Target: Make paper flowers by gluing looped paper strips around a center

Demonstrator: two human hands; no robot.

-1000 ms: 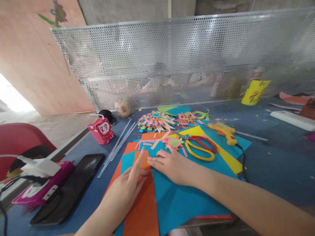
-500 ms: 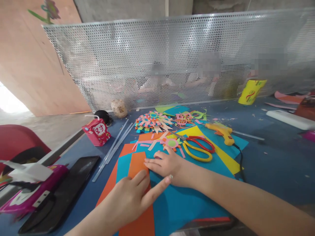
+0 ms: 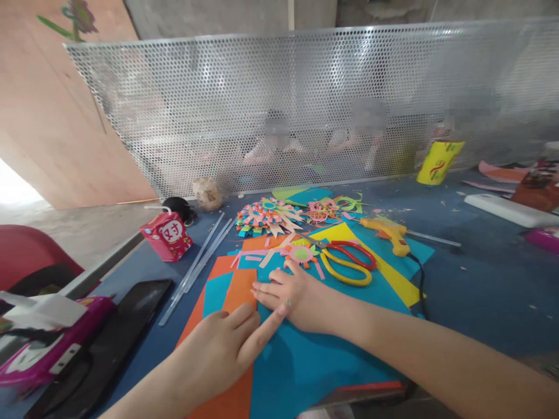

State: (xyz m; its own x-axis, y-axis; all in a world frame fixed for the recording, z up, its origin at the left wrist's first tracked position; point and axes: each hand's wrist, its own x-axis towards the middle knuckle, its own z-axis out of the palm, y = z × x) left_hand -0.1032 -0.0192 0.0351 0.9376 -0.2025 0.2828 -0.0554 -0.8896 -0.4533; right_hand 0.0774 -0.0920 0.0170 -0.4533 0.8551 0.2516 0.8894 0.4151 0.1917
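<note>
On the table [image 3: 480, 291], scissors [image 3: 333, 245] and glue gun [image 3: 396, 237] lie beyond the right hand [image 3: 299, 298].

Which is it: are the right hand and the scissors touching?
Apart: the head view shows blue paper between the right hand and the scissors.

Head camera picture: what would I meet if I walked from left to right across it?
Purple power strip, red drink box, left hand, right hand, yellow glue gun, yellow container, long white bar.
</note>
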